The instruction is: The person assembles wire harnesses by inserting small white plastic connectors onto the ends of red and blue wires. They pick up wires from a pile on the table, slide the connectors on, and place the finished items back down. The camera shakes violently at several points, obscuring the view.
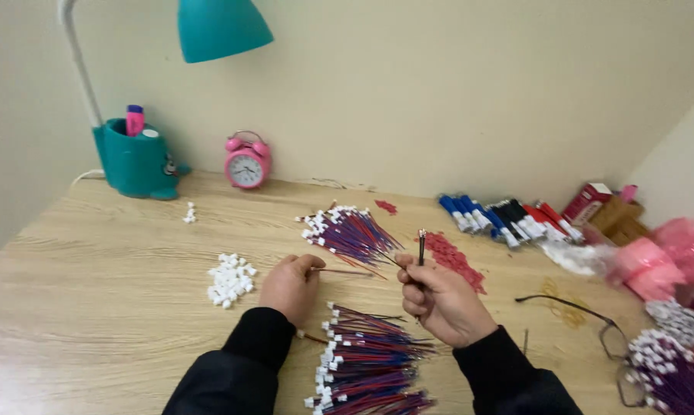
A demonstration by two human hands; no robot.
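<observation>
My left hand (291, 286) pinches a thin red and blue wire (345, 271) that points right across the wooden desk. My right hand (439, 298) grips a slim dark tool (421, 247) held upright, its tip just above my fingers. Beyond both hands lies a fanned bundle of red and blue wires with white plugs (348, 230). A bigger heap of the same wires (366, 361) lies between my forearms. A pile of small white connector housings (230, 280) sits just left of my left hand.
A teal desk lamp base with pens (134, 160) and a pink alarm clock (246, 164) stand at the back. Red bits (454, 258), a row of markers (504, 215), glasses (604, 330), pink bags (662, 257) and more wires (669, 369) fill the right side.
</observation>
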